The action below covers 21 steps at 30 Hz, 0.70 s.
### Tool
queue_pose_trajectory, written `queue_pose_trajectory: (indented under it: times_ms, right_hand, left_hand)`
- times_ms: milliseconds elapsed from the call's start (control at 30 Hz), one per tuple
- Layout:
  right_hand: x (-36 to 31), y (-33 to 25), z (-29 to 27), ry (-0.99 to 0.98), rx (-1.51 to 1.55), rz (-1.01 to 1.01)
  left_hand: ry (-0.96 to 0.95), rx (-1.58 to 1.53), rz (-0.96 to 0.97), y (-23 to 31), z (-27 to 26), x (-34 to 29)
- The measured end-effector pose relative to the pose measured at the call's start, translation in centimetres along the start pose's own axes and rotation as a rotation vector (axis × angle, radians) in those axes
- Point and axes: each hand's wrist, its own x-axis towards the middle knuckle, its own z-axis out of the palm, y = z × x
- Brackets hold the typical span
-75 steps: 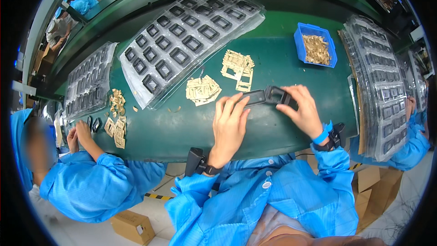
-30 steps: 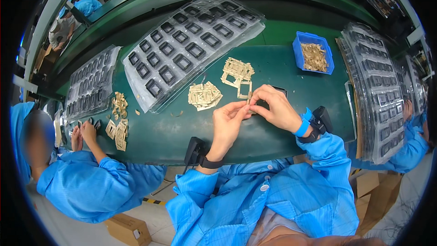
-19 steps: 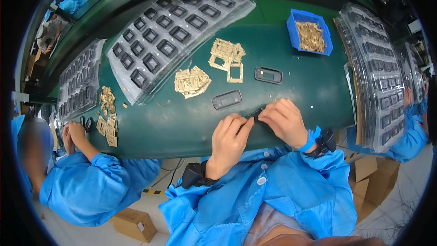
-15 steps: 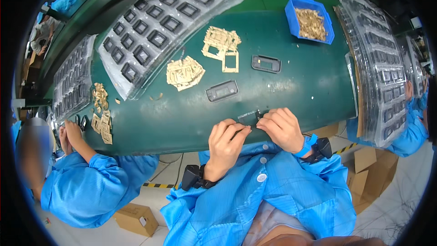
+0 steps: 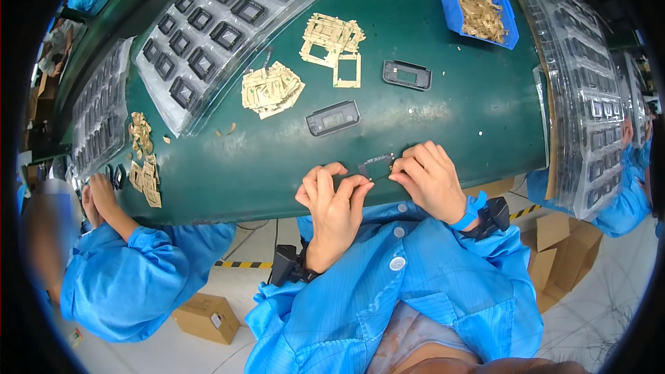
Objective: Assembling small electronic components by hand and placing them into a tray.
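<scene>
A small, thin dark rectangular frame [image 5: 378, 158] is between my hands near the table's front edge, green showing through its middle. My left hand [image 5: 331, 197] pinches at its near left corner with thumb and forefinger, the other fingers curled. At the frame's right end, my right hand [image 5: 431, 181] has its fingertips pressed together on the edge. Farther off lie two dark grey plastic housings, one [image 5: 333, 118] just beyond my left hand and the other [image 5: 407, 75] farther right. Fine details of the frame are too small to make out.
Cream adhesive frames lie in two piles, one nearer [image 5: 272, 90] and one farther [image 5: 332, 40]. A blue bin [image 5: 454, 10] holds tan scraps. Clear trays of black frames stand left [image 5: 156, 90] and right [image 5: 578, 62]. A co-worker's hands [image 5: 102, 201] are at the left.
My left fingers have spread and shifted left, while the thumb and forefinger stay at the frame's corner. The frame now shows a see-through middle. The whole view has shifted slightly.
</scene>
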Motion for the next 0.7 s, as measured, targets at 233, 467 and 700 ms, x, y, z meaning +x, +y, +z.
queue_pose_trajectory:
  times_ms: [233, 467, 700]
  right_hand:
    - [1.4, 0.0, -0.9, -0.111, 0.098, 0.146]
    - [2.6, 0.1, -1.4, -0.271, 0.162, 0.338]
    - [3.2, 0.0, -1.3, -0.282, 0.127, 0.337]
  left_hand:
    - [-0.192, -0.002, -0.217, 0.5, -1.1, 1.9]
    - [-0.234, -0.031, -0.334, 0.2, -0.9, 2.5]
    - [-0.208, 0.006, -0.378, 0.8, -0.2, 2.7]
